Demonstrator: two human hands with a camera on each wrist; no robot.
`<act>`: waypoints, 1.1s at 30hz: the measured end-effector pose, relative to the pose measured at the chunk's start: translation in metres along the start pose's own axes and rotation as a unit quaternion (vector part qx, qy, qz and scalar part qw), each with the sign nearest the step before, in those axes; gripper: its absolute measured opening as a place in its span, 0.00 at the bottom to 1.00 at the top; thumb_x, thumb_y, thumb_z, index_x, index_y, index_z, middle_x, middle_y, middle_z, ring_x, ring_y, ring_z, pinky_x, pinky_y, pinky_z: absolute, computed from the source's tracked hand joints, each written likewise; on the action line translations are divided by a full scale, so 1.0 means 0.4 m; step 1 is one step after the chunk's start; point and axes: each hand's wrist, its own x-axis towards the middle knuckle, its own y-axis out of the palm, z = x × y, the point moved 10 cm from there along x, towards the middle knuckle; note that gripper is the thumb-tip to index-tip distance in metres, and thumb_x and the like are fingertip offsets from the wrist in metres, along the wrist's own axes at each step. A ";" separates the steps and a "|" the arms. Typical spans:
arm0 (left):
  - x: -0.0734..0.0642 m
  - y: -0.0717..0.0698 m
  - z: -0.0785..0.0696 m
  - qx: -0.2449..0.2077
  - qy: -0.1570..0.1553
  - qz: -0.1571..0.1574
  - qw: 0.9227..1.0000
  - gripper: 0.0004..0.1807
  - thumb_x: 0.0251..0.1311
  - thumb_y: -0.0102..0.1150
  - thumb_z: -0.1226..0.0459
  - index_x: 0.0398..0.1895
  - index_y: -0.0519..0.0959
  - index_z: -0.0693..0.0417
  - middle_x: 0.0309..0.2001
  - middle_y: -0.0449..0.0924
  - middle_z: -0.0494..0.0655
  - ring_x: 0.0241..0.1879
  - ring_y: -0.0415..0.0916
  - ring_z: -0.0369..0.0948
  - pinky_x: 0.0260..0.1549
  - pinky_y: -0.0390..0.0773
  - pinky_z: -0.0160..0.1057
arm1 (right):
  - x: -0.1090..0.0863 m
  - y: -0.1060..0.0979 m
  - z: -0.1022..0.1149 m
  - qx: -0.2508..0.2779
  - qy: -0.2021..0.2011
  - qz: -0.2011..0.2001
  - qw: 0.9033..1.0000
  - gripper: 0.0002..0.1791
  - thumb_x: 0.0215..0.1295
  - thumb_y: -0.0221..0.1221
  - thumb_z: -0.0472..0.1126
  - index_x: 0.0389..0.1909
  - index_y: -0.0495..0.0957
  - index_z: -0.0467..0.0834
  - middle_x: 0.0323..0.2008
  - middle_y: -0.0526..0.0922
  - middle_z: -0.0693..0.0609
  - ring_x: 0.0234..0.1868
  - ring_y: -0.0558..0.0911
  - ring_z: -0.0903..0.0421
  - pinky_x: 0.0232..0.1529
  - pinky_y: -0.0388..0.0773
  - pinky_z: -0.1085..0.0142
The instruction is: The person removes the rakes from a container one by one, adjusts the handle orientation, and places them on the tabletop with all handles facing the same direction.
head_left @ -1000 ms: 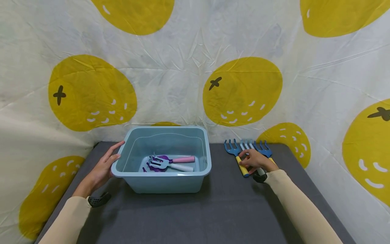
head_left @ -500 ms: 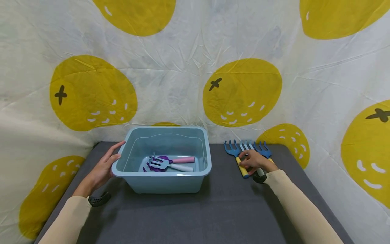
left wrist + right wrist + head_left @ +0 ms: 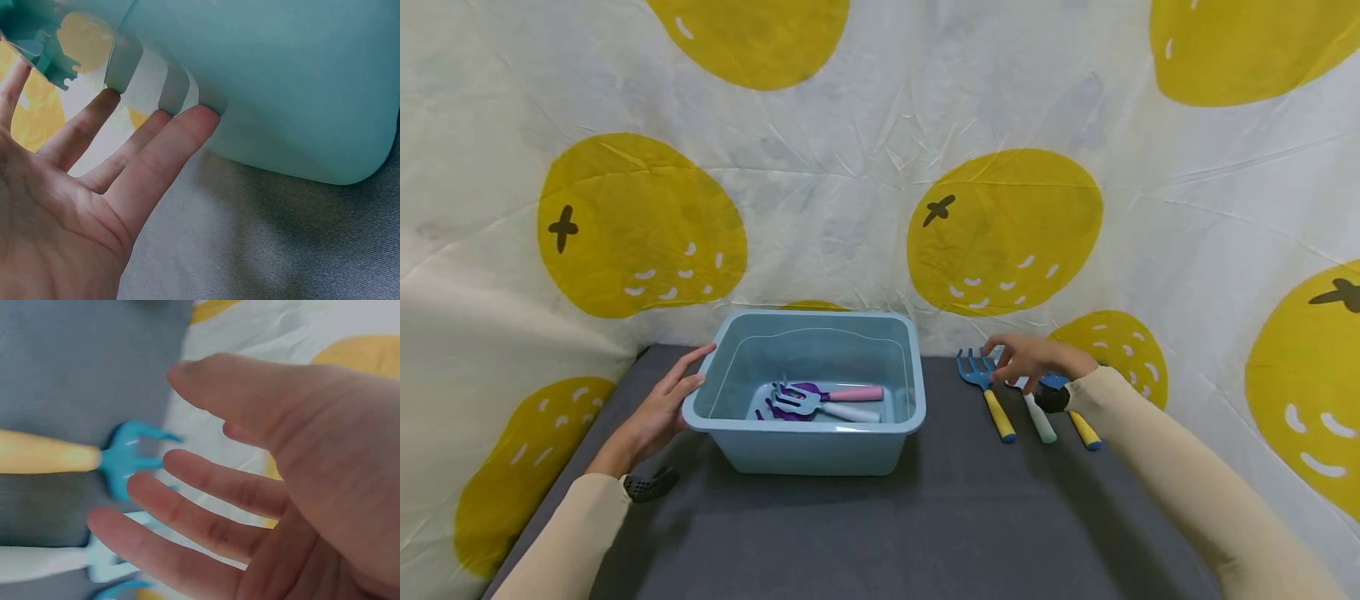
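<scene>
My left hand (image 3: 658, 410) is at the left side of a light blue plastic bin (image 3: 812, 452). In the left wrist view its straight fingertips touch the bin's outer wall (image 3: 300, 100). My right hand (image 3: 1036, 357) hovers over the heads of three hand rakes on the table, fingers spread and holding nothing. The left rake (image 3: 999, 417) is blue with a yellow handle. Beside it lies a pale rake with a white handle (image 3: 1040, 419), its head partly hidden by the hand. A second blue rake with a yellow handle (image 3: 1085, 431) is partly behind the wrist.
Inside the bin lie a pale blue hand rake with a white handle (image 3: 852, 412) and purple tools, one with a pink handle (image 3: 856, 393). The dark grey tabletop (image 3: 865, 542) meets a white curtain (image 3: 827, 217) with yellow fruit prints at the back.
My right hand has moved up and away from the rake handles to above their heads, its fingers opening out. The left hand stays at the bin. The view has shifted slightly.
</scene>
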 end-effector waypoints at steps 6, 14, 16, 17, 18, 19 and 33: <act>0.004 0.002 0.002 0.011 0.000 0.001 1.000 0.32 0.81 0.42 0.49 0.83 0.48 0.29 0.78 0.44 0.56 0.56 0.73 0.51 0.44 0.83 0.48 | -0.011 -0.059 0.143 -0.051 -0.017 0.031 0.998 0.33 0.74 0.62 0.41 0.73 0.60 0.40 0.57 0.77 0.35 0.42 0.83 0.47 0.37 0.86 0.51; 0.003 -0.001 -0.001 0.008 0.001 -0.001 1.000 0.32 0.81 0.43 0.49 0.83 0.48 0.31 0.75 0.47 0.56 0.52 0.75 0.51 0.43 0.83 0.47 | -0.005 -0.103 0.320 -0.119 -0.062 0.041 0.990 0.35 0.70 0.65 0.41 0.73 0.61 0.40 0.57 0.74 0.33 0.50 0.81 0.44 0.43 0.85 0.49; 0.003 -0.003 -0.002 0.008 0.001 -0.002 1.000 0.32 0.81 0.43 0.50 0.83 0.48 0.31 0.75 0.47 0.55 0.53 0.75 0.52 0.43 0.83 0.47 | 0.007 -0.109 0.353 -0.136 -0.065 0.041 0.988 0.36 0.69 0.67 0.41 0.73 0.62 0.42 0.57 0.74 0.35 0.50 0.81 0.44 0.43 0.85 0.50; 0.003 -0.004 -0.001 0.009 0.001 -0.003 1.000 0.32 0.81 0.43 0.50 0.83 0.48 0.31 0.75 0.48 0.55 0.53 0.75 0.52 0.43 0.84 0.47 | 0.014 -0.109 0.370 -0.142 -0.068 0.043 0.987 0.37 0.68 0.68 0.42 0.73 0.62 0.43 0.57 0.75 0.35 0.51 0.81 0.45 0.44 0.85 0.50; 0.003 -0.005 -0.001 0.010 0.001 -0.003 1.000 0.32 0.81 0.42 0.50 0.83 0.48 0.31 0.75 0.47 0.55 0.53 0.75 0.52 0.43 0.84 0.47 | 0.019 -0.109 0.386 -0.146 -0.070 0.045 0.986 0.37 0.68 0.68 0.42 0.73 0.62 0.43 0.57 0.75 0.36 0.50 0.81 0.45 0.44 0.85 0.51; 0.003 -0.005 0.000 0.011 0.001 -0.004 1.000 0.32 0.81 0.42 0.50 0.83 0.48 0.31 0.75 0.48 0.55 0.53 0.75 0.52 0.43 0.84 0.47 | 0.025 -0.107 0.400 -0.149 -0.070 0.049 0.985 0.37 0.68 0.68 0.42 0.73 0.62 0.44 0.58 0.74 0.36 0.50 0.81 0.45 0.45 0.85 0.51; 0.002 -0.005 -0.004 0.000 0.006 0.001 1.000 0.31 0.82 0.42 0.52 0.82 0.50 0.31 0.73 0.51 0.50 0.51 0.76 0.48 0.42 0.84 0.47 | 0.125 -0.015 0.548 -0.173 -0.108 0.093 0.975 0.38 0.67 0.69 0.44 0.74 0.62 0.47 0.61 0.75 0.38 0.52 0.81 0.48 0.48 0.84 0.52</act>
